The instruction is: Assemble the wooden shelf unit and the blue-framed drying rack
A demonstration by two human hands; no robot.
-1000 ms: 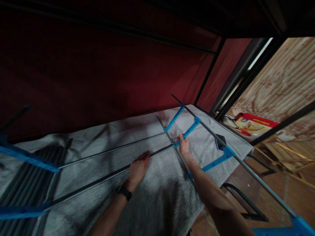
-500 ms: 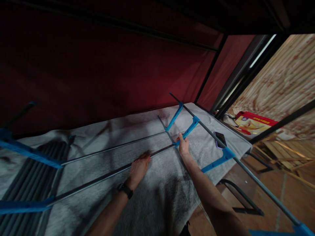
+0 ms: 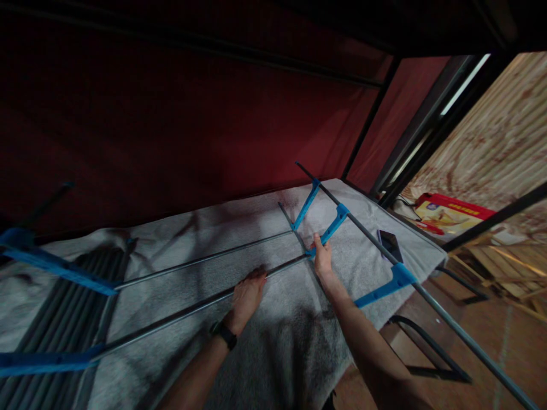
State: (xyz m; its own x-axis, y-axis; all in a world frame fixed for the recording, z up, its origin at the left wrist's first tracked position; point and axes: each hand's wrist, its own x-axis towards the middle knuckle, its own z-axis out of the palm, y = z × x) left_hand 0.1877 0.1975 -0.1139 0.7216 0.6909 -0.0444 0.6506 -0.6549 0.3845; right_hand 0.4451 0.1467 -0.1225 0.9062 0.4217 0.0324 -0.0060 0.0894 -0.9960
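A frame of grey metal tubes joined by blue plastic brackets spans the cloth-covered surface. My left hand (image 3: 249,289), with a dark watch (image 3: 225,335) on its wrist, is closed over the nearer long metal tube (image 3: 179,314). My right hand (image 3: 322,254) grips a blue plastic bracket (image 3: 335,224) near where that tube's right end meets it, thumb on top. The farther long tube (image 3: 205,259) runs roughly parallel behind. Another blue bracket (image 3: 306,205) stands beyond my right hand. At the left, the tubes meet two more blue brackets (image 3: 55,360).
Several loose grey tubes (image 3: 55,313) lie side by side at the left on the grey cloth (image 3: 282,336). A phone (image 3: 390,245) rests at the right under a slanting tube (image 3: 465,336). A red and yellow box (image 3: 453,213) and wooden slats (image 3: 504,267) are beyond the table's right end.
The view has shifted slightly, so the frame and both hands appear a little farther right. Both hands keep their places on the tube and bracket.
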